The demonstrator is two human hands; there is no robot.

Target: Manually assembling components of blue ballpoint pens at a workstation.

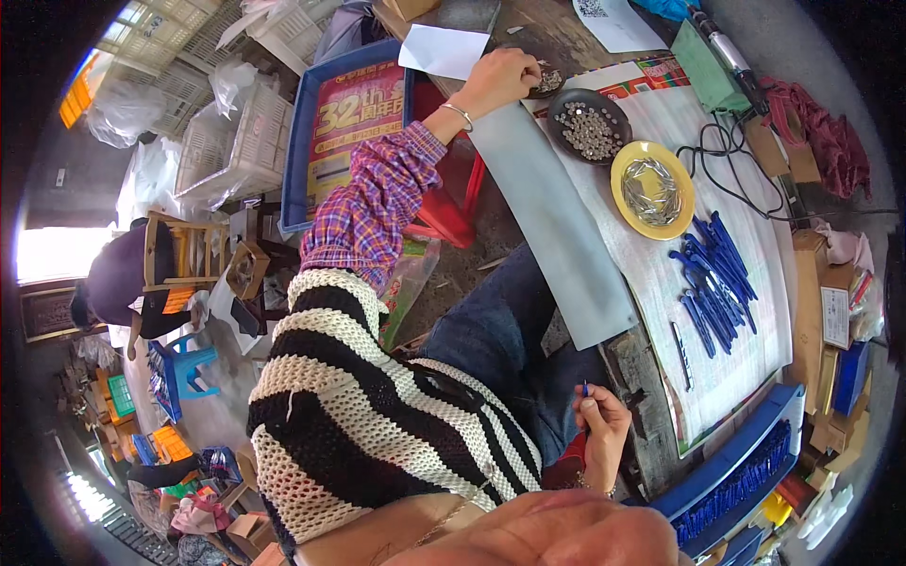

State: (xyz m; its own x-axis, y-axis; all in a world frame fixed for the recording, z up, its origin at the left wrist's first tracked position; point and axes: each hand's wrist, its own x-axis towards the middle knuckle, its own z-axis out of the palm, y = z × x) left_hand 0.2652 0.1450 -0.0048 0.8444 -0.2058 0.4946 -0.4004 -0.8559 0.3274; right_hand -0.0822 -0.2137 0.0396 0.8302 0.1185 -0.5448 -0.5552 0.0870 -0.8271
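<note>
My left hand (502, 79) reaches to the far edge of the bench, fingers bent down at a small dark dish (547, 83) of tiny metal pieces. Whether its fingertips hold one of them is hidden. Low over my lap, beside the near bench edge, my right hand (604, 420) is closed on a slim blue piece (585, 389), of which only the tip shows. Between the hands lies a long grey sheet (557, 226). To its right are a dark bowl (618, 121) of small round metal parts and a yellow plate (687, 219) of thin silvery pins.
Several slim blue pieces (710, 283) lie on the white bench covering (764, 321), near a pen-like stick (681, 357). A blue crate (791, 401) of similar pieces stands at the near right. Far right are a green block (706, 71) and black cable (776, 203). A blue tray (300, 141) is left.
</note>
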